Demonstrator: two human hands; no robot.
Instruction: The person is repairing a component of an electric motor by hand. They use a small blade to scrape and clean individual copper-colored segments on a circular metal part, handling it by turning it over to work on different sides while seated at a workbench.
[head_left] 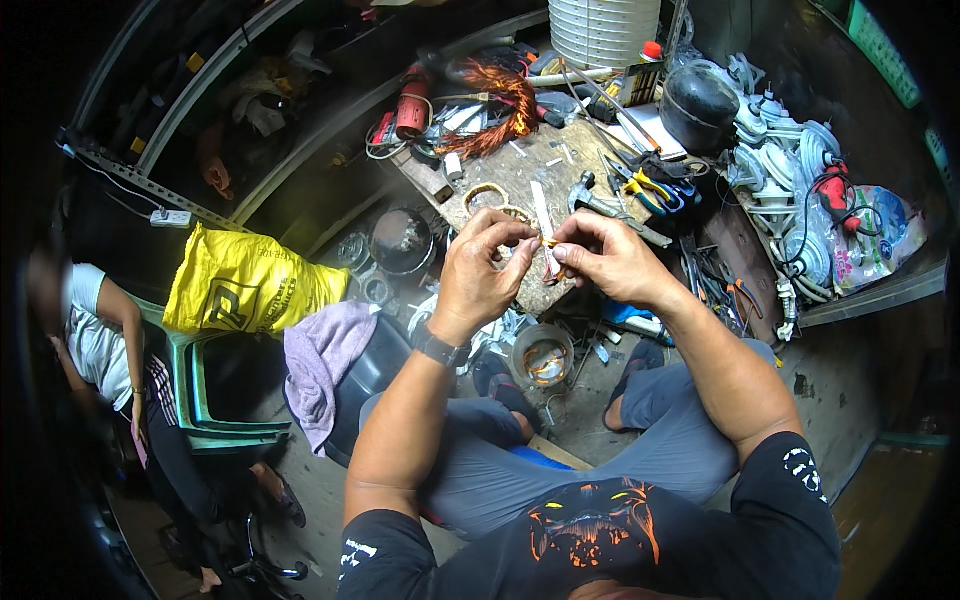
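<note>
My left hand (489, 262) and my right hand (608, 258) meet over the near part of a worn wooden bench top (590, 150), fingertips pinched close together. Between them is a small, thin yellow piece (548, 242), perhaps a wire end; its exact kind is too small to make out. Behind the fingertips a narrow white strip (541, 205) points away from me. Just left of it lies a tan ring-shaped coil (486, 196). A claw hammer (618, 214) rests right beside my right hand, with yellow-and-blue pliers (648, 190) farther right.
Orange-brown wire (515, 110) and a red cylinder (412, 105) sit at the bench's far left. A black domed housing (700, 108) and pale fan parts (785, 180) crowd the right. Below stands a small tub (543, 356). At left are a yellow sack (245, 285) and a seated person (110, 330).
</note>
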